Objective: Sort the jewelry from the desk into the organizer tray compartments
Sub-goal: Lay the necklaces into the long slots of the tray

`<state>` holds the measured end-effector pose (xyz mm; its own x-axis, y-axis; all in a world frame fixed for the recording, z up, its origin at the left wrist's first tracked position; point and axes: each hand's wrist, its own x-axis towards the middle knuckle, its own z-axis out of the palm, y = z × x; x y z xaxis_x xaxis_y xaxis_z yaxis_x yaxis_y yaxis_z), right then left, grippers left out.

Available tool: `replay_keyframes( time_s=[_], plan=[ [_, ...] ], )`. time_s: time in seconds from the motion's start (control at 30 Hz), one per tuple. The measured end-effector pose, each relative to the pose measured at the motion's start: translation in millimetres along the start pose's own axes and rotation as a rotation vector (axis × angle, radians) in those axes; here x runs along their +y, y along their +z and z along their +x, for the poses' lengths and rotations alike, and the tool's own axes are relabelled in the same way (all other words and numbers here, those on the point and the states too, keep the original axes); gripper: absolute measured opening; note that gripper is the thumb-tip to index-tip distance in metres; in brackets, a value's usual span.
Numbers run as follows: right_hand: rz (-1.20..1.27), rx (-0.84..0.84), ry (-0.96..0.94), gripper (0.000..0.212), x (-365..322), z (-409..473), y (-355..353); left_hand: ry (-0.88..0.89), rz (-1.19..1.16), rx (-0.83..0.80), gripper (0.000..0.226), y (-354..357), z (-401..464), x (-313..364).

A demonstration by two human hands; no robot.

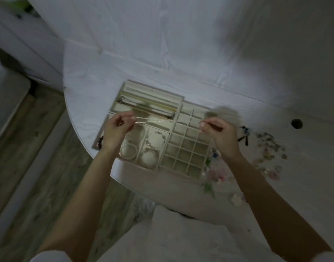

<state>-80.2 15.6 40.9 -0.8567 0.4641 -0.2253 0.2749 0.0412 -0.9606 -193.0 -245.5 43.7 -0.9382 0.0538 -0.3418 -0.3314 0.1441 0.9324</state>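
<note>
A thin silver chain (pixel 154 121) is stretched between two hands above the organizer tray (pixel 181 168).

The left hand (pixel 116 132) pinches one end with curled fingers, and the right hand (pixel 220 136) pinches the other end. The chain hangs over the tray's long upper compartments. More jewelry (pixel 268 154) lies scattered on the white table (pixel 200 63), just right of the tray.

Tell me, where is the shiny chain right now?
In the head view the silver chain is stretched in the air between the left hand and right hand, over the middle of the organizer tray.
</note>
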Motion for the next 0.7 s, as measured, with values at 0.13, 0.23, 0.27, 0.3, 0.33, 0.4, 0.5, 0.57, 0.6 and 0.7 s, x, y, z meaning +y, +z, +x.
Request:
replay_keyframes(
  time_s=[0.13,0.23,0.27,0.3,0.33,0.4,0.5,0.57,0.6,0.7],
  plan=[
    [-0.001,0.108,-0.003,0.016,-8,37,44,0.053,0.082,-0.025,0.012,-17,54,12],
    [-0.109,0.105,-0.051,0.011,-7,60,64,0.099,0.155,-0.05,0.012,-25,90,14],
    [-0.169,0.104,-0.077,0.01,-8,67,69,0.107,0.191,-0.065,0.011,-28,102,14],
    [-0.229,0.102,-0.101,0.009,-8,72,71,0.119,0.227,-0.077,0.011,-30,112,14],
    [-0.301,0.096,-0.126,0.01,-8,77,72,0.132,0.264,-0.085,0.013,-32,121,14],
    [-0.481,0.058,-0.152,0.018,-5,88,76,0.162,0.345,-0.103,0.013,-35,142,13],
    [-0.657,-0.001,-0.133,0.025,0,101,84,0.232,0.522,-0.129,0.012,-40,168,9],
    [-0.699,-0.044,-0.163,0.025,1,106,88,0.281,0.644,-0.163,0.011,-40,181,6],
    [-0.676,-0.069,-0.191,0.023,2,106,89,0.294,0.684,-0.173,0.01,-40,184,6],
    [-0.43,-0.027,-0.203,0.013,3,108,85,0.305,0.7,-0.191,0.008,-38,191,7]
  ],
)
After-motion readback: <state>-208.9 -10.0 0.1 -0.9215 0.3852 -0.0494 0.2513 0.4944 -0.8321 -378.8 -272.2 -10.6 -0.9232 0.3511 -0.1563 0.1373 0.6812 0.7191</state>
